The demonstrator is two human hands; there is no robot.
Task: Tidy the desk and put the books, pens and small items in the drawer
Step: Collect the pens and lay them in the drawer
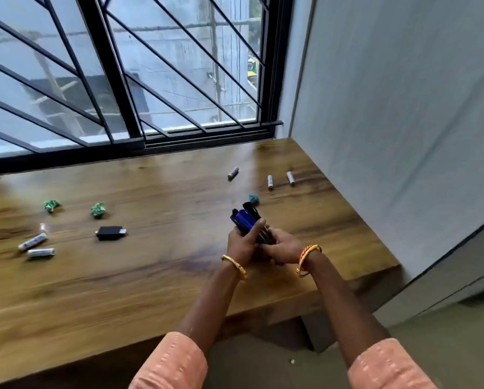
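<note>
The worktop [151, 276] is wood-grain with a glossy, reflective finish. The window grille [109, 66] is black metal, matt. The pens [248, 220] have smooth blue and black plastic barrels. The crumpled wads [98, 210] are green paper. The wall panel [403, 108] is pale, matt. The sleeves [173, 366] are textured woven cloth.

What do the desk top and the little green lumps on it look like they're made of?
Desk top: wood or wood-look laminate, glossy; visible grain and window glare. Green lumps: probably crumpled paper or wrapper, creased and matt; too blurred to be sure.
</note>
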